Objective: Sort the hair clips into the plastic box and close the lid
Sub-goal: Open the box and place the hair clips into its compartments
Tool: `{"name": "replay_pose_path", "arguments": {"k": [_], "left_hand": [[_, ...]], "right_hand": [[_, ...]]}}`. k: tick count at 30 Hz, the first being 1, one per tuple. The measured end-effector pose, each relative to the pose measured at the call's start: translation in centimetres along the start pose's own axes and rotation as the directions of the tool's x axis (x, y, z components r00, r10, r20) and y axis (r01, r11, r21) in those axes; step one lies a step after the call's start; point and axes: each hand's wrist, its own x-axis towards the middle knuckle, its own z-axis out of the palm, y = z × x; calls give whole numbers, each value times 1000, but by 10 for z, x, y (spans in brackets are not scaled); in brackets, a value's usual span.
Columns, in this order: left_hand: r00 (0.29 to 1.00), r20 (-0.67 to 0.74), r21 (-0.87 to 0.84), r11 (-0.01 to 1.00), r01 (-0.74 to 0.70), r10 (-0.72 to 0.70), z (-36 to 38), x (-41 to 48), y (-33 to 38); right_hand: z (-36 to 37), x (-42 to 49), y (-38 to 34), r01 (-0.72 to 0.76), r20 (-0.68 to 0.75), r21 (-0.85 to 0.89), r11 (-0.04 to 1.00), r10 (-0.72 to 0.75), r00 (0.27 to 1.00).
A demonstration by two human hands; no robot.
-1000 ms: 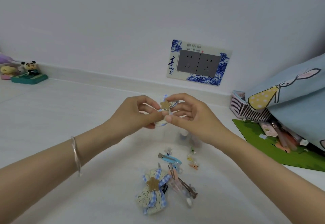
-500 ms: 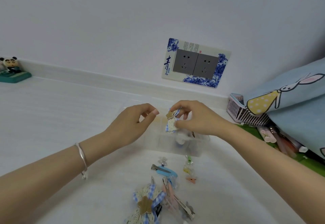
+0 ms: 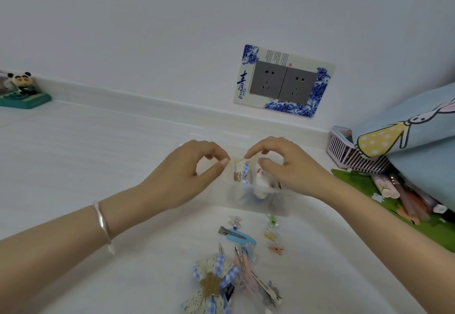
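Now our right hand (image 3: 288, 166) pinches a bow clip (image 3: 240, 171) over the box (image 3: 261, 199); left hand (image 3: 189, 173) half-curled, empty, beside it. Risk: clip snags the rim and drops among clips (image 3: 243, 264) before the box.

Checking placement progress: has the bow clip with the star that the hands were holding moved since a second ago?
Yes. The bow clip has gone down from above the plastic box into it, under the right hand.

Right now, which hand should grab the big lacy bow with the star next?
Probably the left hand: its fingers look empty, while the right hand is over the plastic box. The bow lies nearer the left arm.
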Motion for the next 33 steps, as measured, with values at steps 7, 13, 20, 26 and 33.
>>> {"name": "replay_pose_path", "arguments": {"k": [7,13,20,26,33], "left_hand": [[910,414,64,996,-60,28,-19,-42,18],[813,572,112,992,55,-110,-16,-64,29],[772,613,-141,938,315,-167,-13,-73,28],[813,530,-379,791,480,-240,-20,-66,32],[933,268,-564,746,353,-239,-28,-34,41]], "right_hand": [[11,-58,-9,57,47,213,975,-68,997],[33,-83,-16,29,125,232,972,-59,990],[36,-94,-26,13,154,211,977,-46,987],[40,-95,-32,14,130,287,958,-53,990],[29,-82,-44,29,119,495,869,-100,988]]}}
